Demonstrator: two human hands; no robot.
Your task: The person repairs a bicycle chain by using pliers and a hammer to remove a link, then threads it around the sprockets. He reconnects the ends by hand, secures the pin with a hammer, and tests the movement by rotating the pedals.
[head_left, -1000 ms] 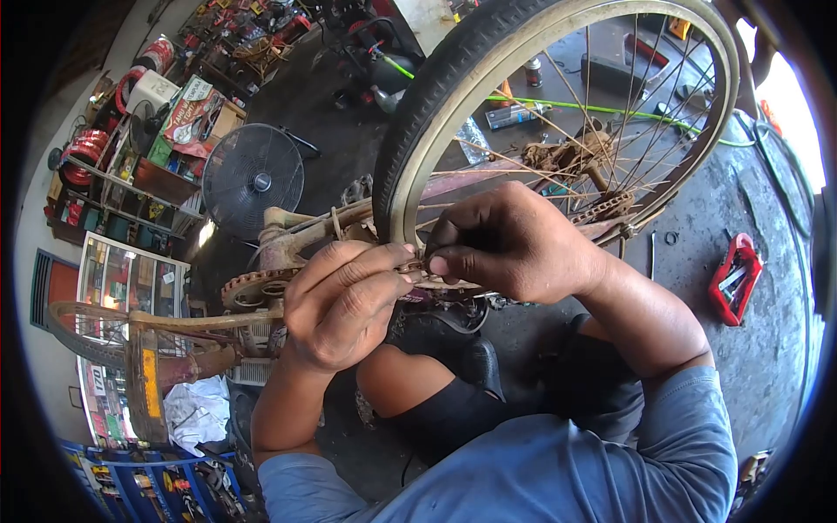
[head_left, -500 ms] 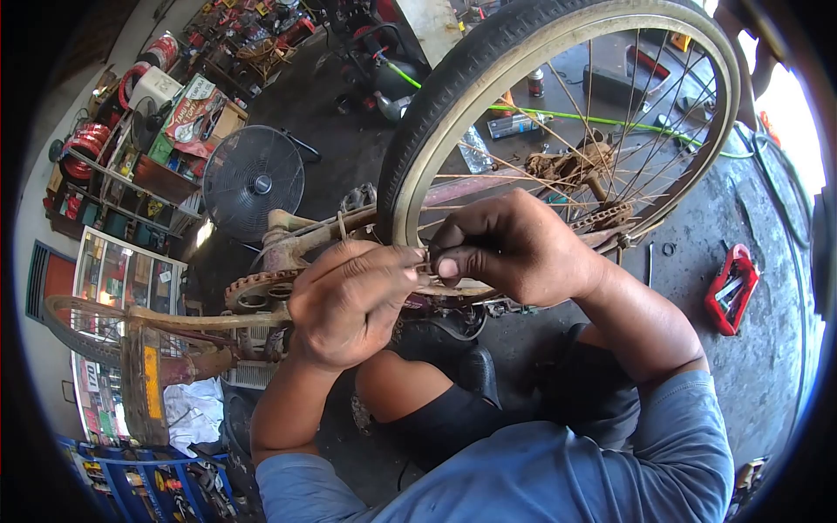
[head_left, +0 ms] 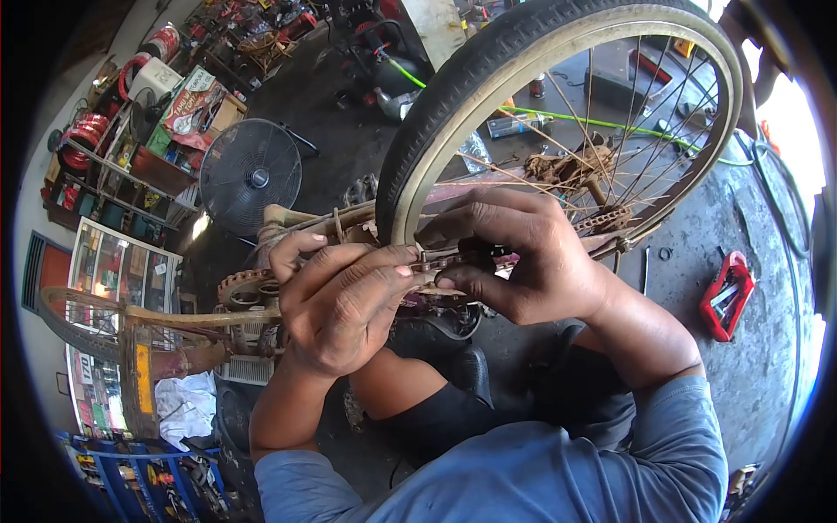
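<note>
A bicycle chain (head_left: 443, 262) runs between my two hands, just below the rim of the upturned wheel. My left hand (head_left: 336, 305) pinches it from the left with blackened fingertips. My right hand (head_left: 532, 253) curls its fingers and thumb around the other side of it; part of the chain is hidden behind those fingers. Above my hands stands the spoked bicycle wheel (head_left: 429, 131), with a rusty hub and sprocket (head_left: 605, 220). The rusty chainring (head_left: 234, 289) shows to the left of my left hand, on the old bicycle frame (head_left: 272, 228).
A black fan (head_left: 253, 170) stands at the left, near crowded shelves and a glass cabinet (head_left: 131, 279). On the floor at the right lie a red tray of tools (head_left: 727, 301) and a thin metal tool (head_left: 646, 270). A green hose (head_left: 602, 122) crosses behind the wheel.
My right hand's fingers have opened wider and its thumb has dropped, showing more of the chain. My left fingers have spread a little. The view has shifted slightly.
</note>
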